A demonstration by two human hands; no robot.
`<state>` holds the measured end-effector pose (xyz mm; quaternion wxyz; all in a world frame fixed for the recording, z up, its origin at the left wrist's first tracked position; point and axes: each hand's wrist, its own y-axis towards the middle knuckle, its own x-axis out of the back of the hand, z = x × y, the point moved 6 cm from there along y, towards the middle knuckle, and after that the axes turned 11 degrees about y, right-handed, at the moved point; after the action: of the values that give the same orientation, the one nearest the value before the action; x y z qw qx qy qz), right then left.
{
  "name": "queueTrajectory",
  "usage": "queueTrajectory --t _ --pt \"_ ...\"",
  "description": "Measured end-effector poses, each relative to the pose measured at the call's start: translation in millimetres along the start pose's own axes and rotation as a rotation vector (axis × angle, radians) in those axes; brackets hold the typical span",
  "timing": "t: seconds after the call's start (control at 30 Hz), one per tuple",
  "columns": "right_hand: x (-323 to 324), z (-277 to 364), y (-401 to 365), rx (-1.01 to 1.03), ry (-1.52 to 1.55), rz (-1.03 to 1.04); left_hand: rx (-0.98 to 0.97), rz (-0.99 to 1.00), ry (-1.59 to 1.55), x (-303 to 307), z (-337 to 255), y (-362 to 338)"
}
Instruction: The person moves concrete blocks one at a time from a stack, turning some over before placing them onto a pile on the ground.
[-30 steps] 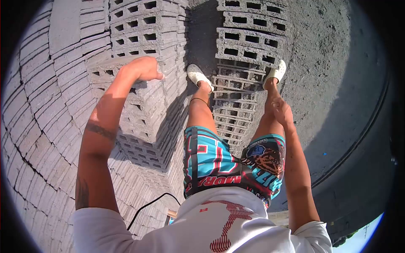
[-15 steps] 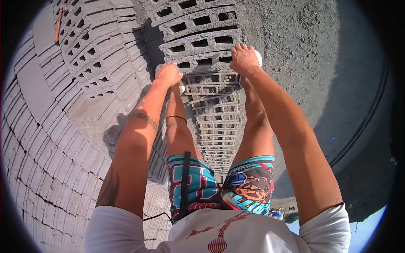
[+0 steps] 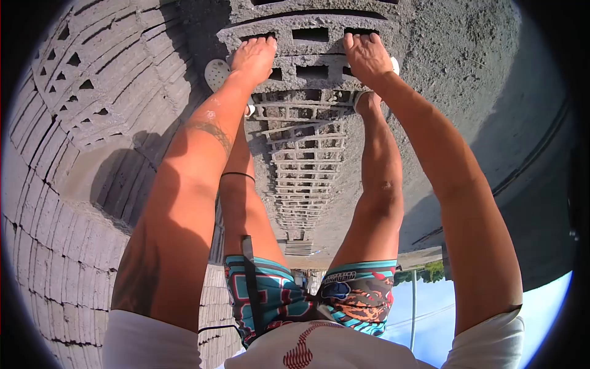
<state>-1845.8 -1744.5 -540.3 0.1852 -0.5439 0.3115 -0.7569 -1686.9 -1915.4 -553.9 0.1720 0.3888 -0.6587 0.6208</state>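
Observation:
A grey concrete hollow block [image 3: 332, 47] lies in front of me with its holes facing up. My left hand [image 3: 253, 58] is closed on its left end, fingertips curled into the left hole. At its other end my right hand [image 3: 369, 60] grips likewise, fingers hooked into the right hole. Directly on the near side is another hollow block [image 3: 295, 80], partly covered by both hands. My thumbs are not clearly visible. Between my legs runs a long row of hollow blocks [image 3: 307, 166].
Stacked concrete blocks [image 3: 67, 215] fill the left side. More hollow blocks [image 3: 307, 13] continue beyond my hands. Gravelly ground [image 3: 455, 74] lies to the right. My feet, in a white perforated shoe [image 3: 216, 75] and its pair, straddle the row.
Both hands have shifted to a block farther up the view, with fingers now in its end holes. My view has tilted, bringing more sky into sight behind my legs.

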Motion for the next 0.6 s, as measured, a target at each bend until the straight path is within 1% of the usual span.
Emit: queueTrajectory --t 0.03,0.07,0.1,0.17,0.23,0.3,0.33,0.37,0.43,0.47,0.5,0.57,0.6 --pt "-2.4 -3.1 -0.5 -0.006 0.102 -0.011 0.018 -0.006 0.019 -6.2 -0.6 0.5" --pt "2.0 -4.4 -2.3 0.031 0.177 -0.093 0.015 -0.103 -0.012 -2.5 -1.4 -1.8" --pt "0.0 -4.3 -1.4 0.035 0.176 -0.084 0.017 -0.098 -0.021 -3.2 -1.3 -1.3" --pt "-3.6 -8.5 0.4 -0.016 0.281 0.012 -0.007 -0.048 -0.02 -5.7 -1.0 0.8" --pt "-0.3 -0.6 -8.0 -0.038 0.262 0.026 0.009 -0.07 -0.026 -1.0 -4.7 -9.4" --pt "-6.8 3.4 -16.6 -0.059 0.292 -0.043 -0.023 -0.091 -0.027 -7.3 -7.5 -11.9" --pt "-15.2 7.2 -22.0 -0.057 0.302 -0.024 -0.022 -0.111 0.002 -13.4 -13.6 -17.2" --pt "-22.6 12.1 -28.0 -0.085 0.282 0.001 0.012 -0.076 -0.003 -20.7 -18.2 -21.9" --pt "-26.6 17.4 -36.0 -0.071 0.288 -0.126 0.061 -0.054 -0.003 -31.2 -24.2 -29.1" --pt "-27.3 18.3 -33.2 -0.094 0.267 -0.084 0.039 -0.077 -0.017 -29.5 -24.8 -31.1" --pt "-22.7 16.1 -29.3 -0.098 0.247 -0.09 0.018 -0.113 -0.028 -24.3 -21.3 -27.1" --pt "-19.5 11.0 -14.1 -0.061 0.168 0.072 0.006 -0.143 -0.037 -15.0 -13.2 -14.5" --pt "-11.5 4.9 -7.8 -0.061 0.165 0.061 0.003 -0.11 -0.042 -15.6 -11.7 -13.1"
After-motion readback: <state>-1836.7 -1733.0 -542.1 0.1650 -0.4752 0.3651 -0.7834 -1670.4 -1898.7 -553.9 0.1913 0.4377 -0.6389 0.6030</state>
